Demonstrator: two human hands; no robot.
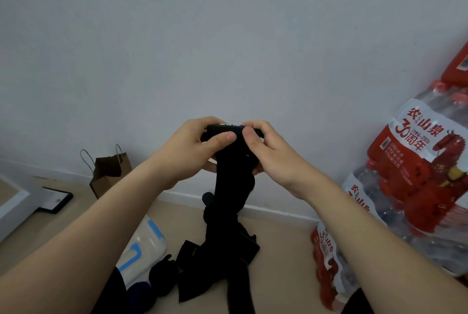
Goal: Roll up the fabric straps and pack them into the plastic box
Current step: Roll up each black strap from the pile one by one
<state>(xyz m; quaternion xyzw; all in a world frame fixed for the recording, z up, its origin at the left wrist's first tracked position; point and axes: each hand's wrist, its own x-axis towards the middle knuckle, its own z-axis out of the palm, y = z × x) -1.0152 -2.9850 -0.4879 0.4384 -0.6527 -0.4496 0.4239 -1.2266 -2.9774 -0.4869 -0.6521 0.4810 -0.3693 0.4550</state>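
Strap (229, 187): black; likely soft, light and limp; top end held up, tail hanging to the floor
Left hand (195, 146): pinches the top end
Right hand (273, 154): grips just beside it
Hold point: probably the top edge, kept tight
Plastic box (144, 245): near left, on the floor

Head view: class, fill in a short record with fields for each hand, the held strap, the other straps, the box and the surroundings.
left hand: grips the top end of the black strap
right hand: grips the same end, close beside the left hand
black strap: hangs from the hands down to the floor
other straps: dark pile on the floor below
plastic box: on the floor, partly behind the left forearm
surroundings: paper bag by the wall; water packs at right
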